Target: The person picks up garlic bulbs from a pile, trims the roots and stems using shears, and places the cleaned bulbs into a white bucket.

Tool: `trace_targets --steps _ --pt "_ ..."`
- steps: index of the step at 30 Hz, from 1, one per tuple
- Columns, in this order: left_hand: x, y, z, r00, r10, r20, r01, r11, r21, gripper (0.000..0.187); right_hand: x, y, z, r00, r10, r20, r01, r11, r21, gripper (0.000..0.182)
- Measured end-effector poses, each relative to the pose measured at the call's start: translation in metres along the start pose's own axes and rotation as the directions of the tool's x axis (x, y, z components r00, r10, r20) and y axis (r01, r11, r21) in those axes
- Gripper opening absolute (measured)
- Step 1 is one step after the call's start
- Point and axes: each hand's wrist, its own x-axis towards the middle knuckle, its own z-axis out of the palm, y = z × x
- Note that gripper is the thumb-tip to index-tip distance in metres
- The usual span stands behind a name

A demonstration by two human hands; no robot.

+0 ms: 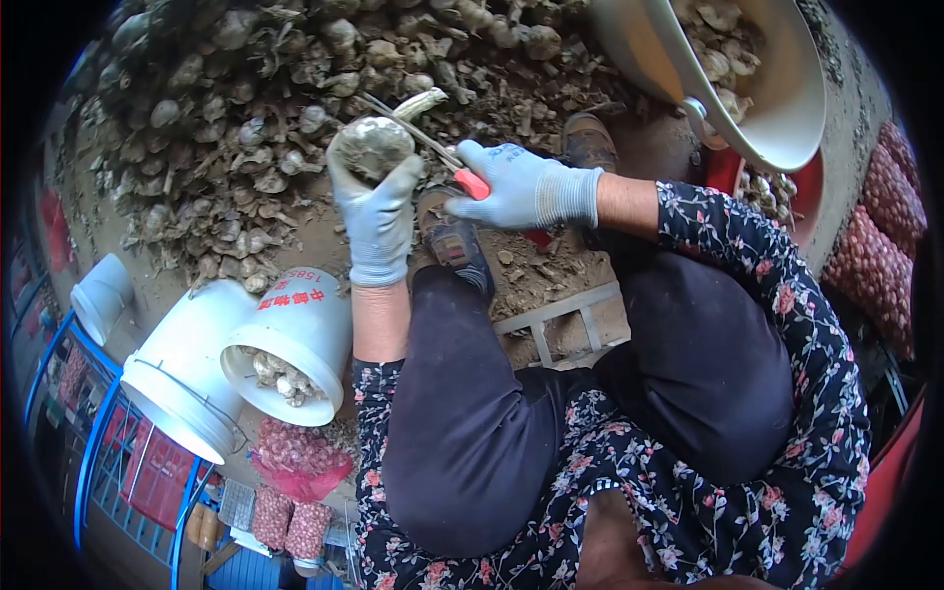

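My left hand, in a pale grey work glove, is closed round a large dirt-streaked garlic bulb. A thick pale stem sticks out past the bulb to the upper right. In my right hand, gloved the same way, is a knife with a red handle. Its thin blade points up and left and crosses in front of the stem, close to the bulb; whether it touches cannot be made out. Beyond both hands spreads a big heap of garlic with dry stalks.
A tilted pale bucket holding garlic stands at upper right, above a red tub. White buckets are at left, one with red lettering and garlic inside. Red mesh sacks lie right. Cut stalk pieces litter the ground between my feet.
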Motion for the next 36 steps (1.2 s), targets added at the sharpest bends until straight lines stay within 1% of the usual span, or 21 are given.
trace_targets --steps 3,6,8,9,10,12,13,15,16,17,18,19,20,21,22,23,24,27,31,34,36 --pt "-0.006 0.006 -0.01 0.993 0.019 -0.113 -0.003 0.99 0.14 0.056 0.004 0.007 0.002 0.996 -0.073 -0.054 0.072 0.997 -0.016 0.047" --pt "-0.047 0.051 -0.029 0.872 0.37 -0.319 -0.24 0.894 0.379 0.044 -0.003 0.023 -0.001 0.988 -0.062 -0.142 0.061 0.998 -0.009 0.041" --pt "-0.096 0.084 -0.099 0.697 0.547 -0.463 -0.018 0.659 0.752 0.047 -0.008 0.035 -0.003 0.988 0.059 -0.14 -0.051 0.997 0.057 0.037" --pt "-0.119 0.096 -0.125 0.585 0.652 -0.481 -0.085 0.64 0.764 0.048 -0.008 0.038 -0.002 0.99 0.038 -0.139 -0.03 0.998 0.058 0.037" --pt "-0.141 0.109 -0.136 0.492 0.618 -0.613 0.148 0.634 0.759 0.051 -0.008 0.041 -0.002 0.99 0.064 -0.129 -0.058 0.997 0.048 0.037" --pt "-0.19 0.119 -0.219 0.632 0.523 -0.572 0.494 0.296 0.817 0.06 -0.004 0.042 -0.001 0.989 0.105 -0.102 -0.102 0.994 0.035 0.036" --pt "-0.183 0.127 -0.214 0.63 0.533 -0.564 0.49 0.29 0.822 0.06 -0.002 0.039 0.0 0.99 0.094 -0.106 -0.09 0.995 0.041 0.036" --pt "-0.155 0.149 -0.2 0.782 0.536 -0.318 0.621 -0.635 0.46 0.065 0.0 0.033 0.0 0.995 0.077 -0.059 -0.075 0.997 0.026 0.038" --pt "-0.119 0.166 -0.177 0.725 0.595 -0.347 0.671 -0.494 0.553 0.063 0.003 0.034 0.002 0.995 0.054 -0.08 -0.054 0.999 -0.001 0.038" --pt "-0.081 0.174 -0.168 0.737 0.647 -0.199 0.542 -0.387 0.746 0.05 0.003 0.033 0.002 0.995 0.049 -0.084 -0.049 0.999 -0.004 0.038" --pt "-0.038 0.175 -0.155 0.738 0.649 -0.182 0.247 -0.009 0.969 0.047 0.004 0.033 0.001 0.995 0.067 -0.076 -0.066 0.998 0.013 0.038" --pt "0.006 0.177 -0.12 0.8 0.599 -0.027 0.065 -0.041 0.997 0.042 0.005 0.032 0.0 0.994 0.086 -0.068 -0.084 0.996 0.032 0.039" --pt "0.048 0.168 -0.117 0.851 0.514 -0.109 0.032 0.155 0.987 0.042 0.005 0.032 -0.002 0.993 0.113 -0.047 -0.111 0.993 0.027 0.04" --pt "0.081 0.164 -0.1 0.907 0.363 -0.213 0.186 0.109 0.977 0.045 0.005 0.031 -0.005 0.993 0.111 -0.048 -0.11 0.994 0.027 0.04" --pt "0.118 0.142 -0.121 0.926 0.351 -0.138 0.121 0.071 0.99 0.053 0.005 0.029 -0.009 0.989 0.136 -0.049 -0.135 0.99 0.04 0.04" --pt "0.146 0.127 -0.123 0.928 0.333 -0.17 0.251 -0.218 0.943 0.062 0.005 0.029 -0.01 0.985 0.164 -0.045 -0.161 0.985 0.053 0.041" --pt "0.163 0.107 -0.122 0.91 0.252 -0.33 0.375 -0.157 0.913 0.07 0.006 0.032 -0.01 0.987 0.141 -0.077 -0.137 0.989 0.059 0.042" --pt "0.172 0.08 -0.098 0.754 0.463 -0.466 0.539 -0.031 0.842 0.066 0.009 0.038 -0.008 0.974 0.207 -0.092 -0.199 0.976 0.083 0.043" --pt "0.169 0.095 -0.119 0.83 0.394 -0.396 0.507 -0.235 0.829 0.063 0.009 0.037 -0.006 0.975 0.203 -0.086 -0.195 0.976 0.101 0.047" --pt "0.152 0.076 -0.161 0.879 0.457 -0.137 0.082 0.139 0.987 0.064 0.009 0.036 -0.007 0.987 0.158 -0.043 -0.157 0.987 0.021 0.048" --pt "0.118 0.064 -0.131 0.924 0.333 -0.186 -0.06 0.607 0.793 0.053 0.01 0.04 -0.01 0.987 0.14 -0.074 -0.142 0.99 -0.026 0.047"
